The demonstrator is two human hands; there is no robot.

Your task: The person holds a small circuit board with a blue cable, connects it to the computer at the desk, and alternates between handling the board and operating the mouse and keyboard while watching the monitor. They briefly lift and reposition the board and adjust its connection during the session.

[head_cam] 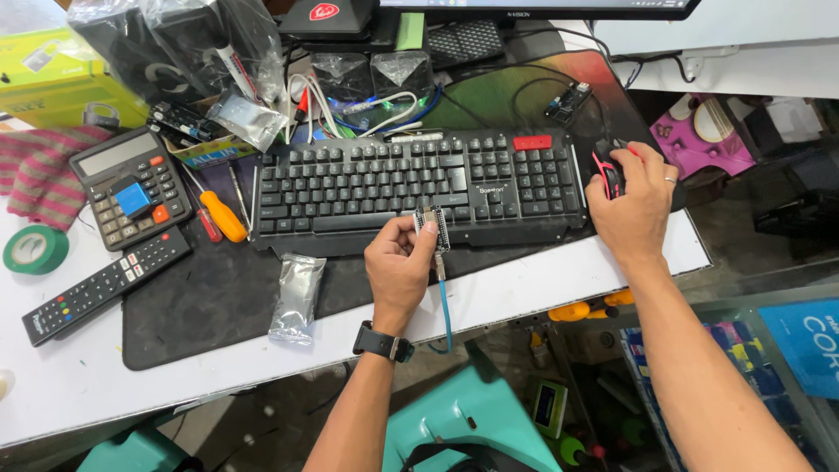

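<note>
While my left hand (pixel 399 267) pinches the small dark circuit board with pin rows (pixel 432 225) just in front of the black full-size keyboard (pixel 419 179), its thin blue cable (pixel 446 310) hangs down past the desk edge. My right hand (pixel 636 205) is curled closed over the black and red mouse (pixel 609 170), just right of the keyboard. To do this well, I judge I should grip the board by its edges, keep my fingers off the pins, and leave the cable slack. The silver foil pouch (pixel 297 297) lies in front of the keyboard, to its left; the orange-handled screwdriver (pixel 218 210) lies left of it.
</note>
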